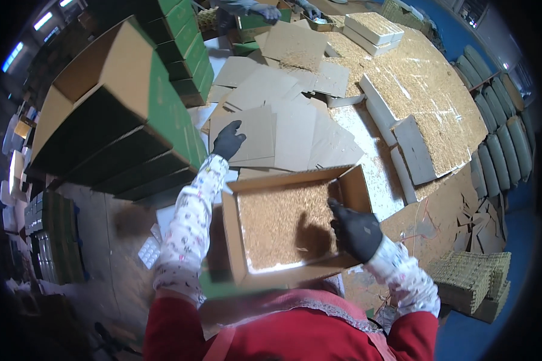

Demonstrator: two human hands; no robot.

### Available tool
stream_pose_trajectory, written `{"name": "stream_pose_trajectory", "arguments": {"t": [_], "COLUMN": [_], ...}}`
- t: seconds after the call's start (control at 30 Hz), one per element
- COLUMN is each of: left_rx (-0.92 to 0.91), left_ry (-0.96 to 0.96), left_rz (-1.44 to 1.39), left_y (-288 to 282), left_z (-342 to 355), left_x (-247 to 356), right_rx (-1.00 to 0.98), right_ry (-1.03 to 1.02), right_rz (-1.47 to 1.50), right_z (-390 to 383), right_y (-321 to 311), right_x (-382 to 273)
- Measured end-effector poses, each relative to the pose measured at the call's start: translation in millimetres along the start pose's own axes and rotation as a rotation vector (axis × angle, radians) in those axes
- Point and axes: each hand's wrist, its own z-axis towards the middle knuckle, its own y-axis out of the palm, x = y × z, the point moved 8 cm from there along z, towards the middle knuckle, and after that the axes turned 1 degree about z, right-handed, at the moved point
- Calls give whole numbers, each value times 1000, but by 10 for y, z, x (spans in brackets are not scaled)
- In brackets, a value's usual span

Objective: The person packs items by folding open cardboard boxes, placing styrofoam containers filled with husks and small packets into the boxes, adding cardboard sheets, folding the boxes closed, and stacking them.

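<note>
A brown cardboard box (235, 240) stands in front of me, with a layer of straw-coloured shavings (271, 222) inside and a white edge showing around them. My right hand (358, 234), in a dark glove, is over the box's right side. Its fingers are apart and hold nothing visible; whether it touches the rim I cannot tell. Reaching forward past the box, my gloved left hand (227, 142) is at the left edge of a flat grey cardboard sheet (256, 132). Its fingers are spread, and any contact with the sheet is unclear.
Stacked green-and-brown cartons (120, 114) rise at the left. More loose cardboard sheets (295, 129) lie ahead. White trays (417, 150) filled with shavings cover the right side of the table. Another person's gloved hand (265, 11) works at the far end. Woven-looking pads (473, 277) are stacked lower right.
</note>
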Motion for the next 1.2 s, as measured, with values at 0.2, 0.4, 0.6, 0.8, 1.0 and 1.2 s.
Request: {"name": "stream_pose_trajectory", "arguments": {"t": [0.2, 0.4, 0.6, 0.8, 1.0, 1.2], "left_rx": [-191, -301, -61, -184, 52, -555], "left_ry": [-6, 174, 105, 81, 324, 593], "left_rz": [639, 806, 1125, 528, 563, 303], "left_y": [440, 578, 325, -546, -802, -288], "left_z": [1153, 1152, 933, 716, -712, -2477], "left_x": [-865, -314, 35, -109, 2356, 2850], "right_rx": [550, 210, 74, -72, -194, -128], "right_ry": [442, 661, 612, 710, 666, 518], "right_rz": [322, 223, 45, 400, 477, 378], "right_z": [-233, -398, 55, 122, 138, 138], "right_y": [-113, 1453, 2060, 2358, 2665, 2022], "right_x": [1437, 2481, 2654, 2796, 3236, 3063]}}
